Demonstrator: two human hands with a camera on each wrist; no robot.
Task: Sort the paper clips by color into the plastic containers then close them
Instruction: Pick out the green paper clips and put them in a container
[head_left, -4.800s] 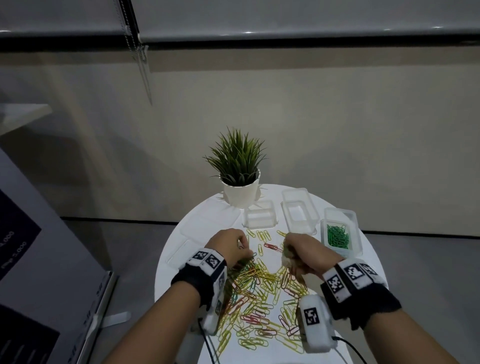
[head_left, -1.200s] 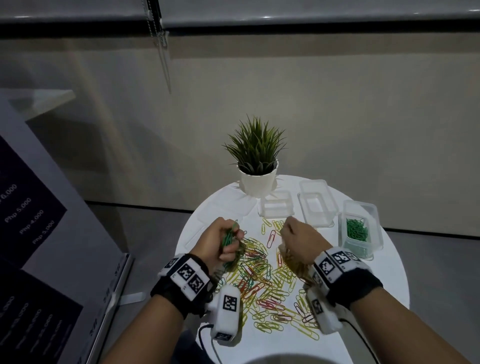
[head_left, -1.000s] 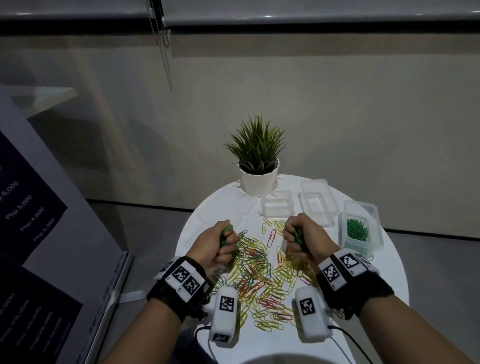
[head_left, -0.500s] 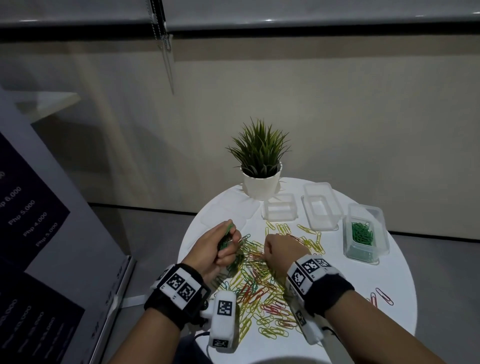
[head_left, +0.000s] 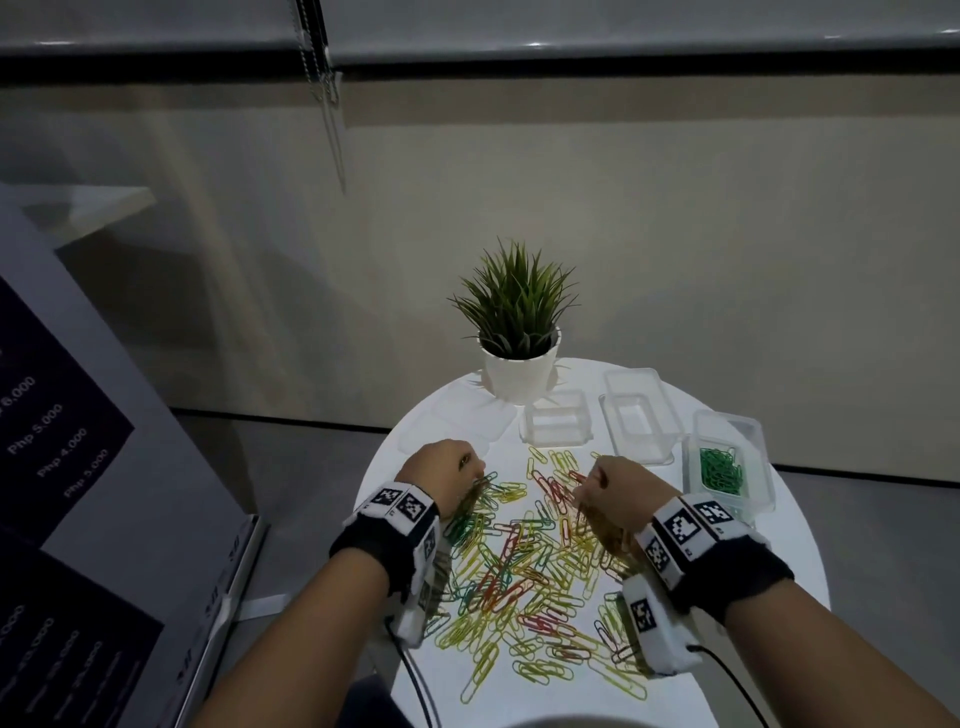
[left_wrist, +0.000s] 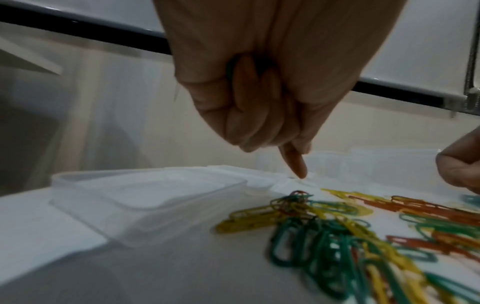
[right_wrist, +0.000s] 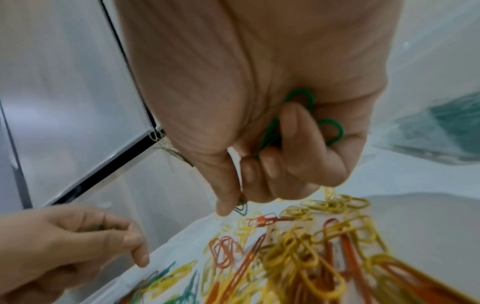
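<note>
- Round white table (head_left: 769, 597), strewn with a loose pile of clips (head_left: 519, 566) in yellow, red and green, spread between the two wrists and toward the near edge.
- Left hand (head_left: 447, 475) low over the pile's far-left edge, fingers curled into the palm, index finger (left_wrist: 294, 162) pointing down with its tip at the tabletop. Hint of green deep in the curled fingers in the left wrist view, too blurred to tell whether anything is held.
- Right hand (head_left: 615, 493) over the pile's far-right part, fingers folded around several green clips (right_wrist: 306, 121) against the palm; thumb (right_wrist: 226, 197) and forefinger pinching one more dark clip at its tip.
- Three clear plastic tubs in a row along the far-right side, lids off: small tub (head_left: 557, 432) beside the plant, middle tub (head_left: 638, 427), both without clips.
- Right tub (head_left: 727, 475) nearest the table's right edge, holding sorted green ones only.
- Flat clear lids (left_wrist: 145, 195) lying on the table left of the pile, just beyond the left hand.
- Plant (head_left: 517, 322) in a white pot at the far edge.
- Dark sign (head_left: 57, 447) with white price text at left, off the table.
</note>
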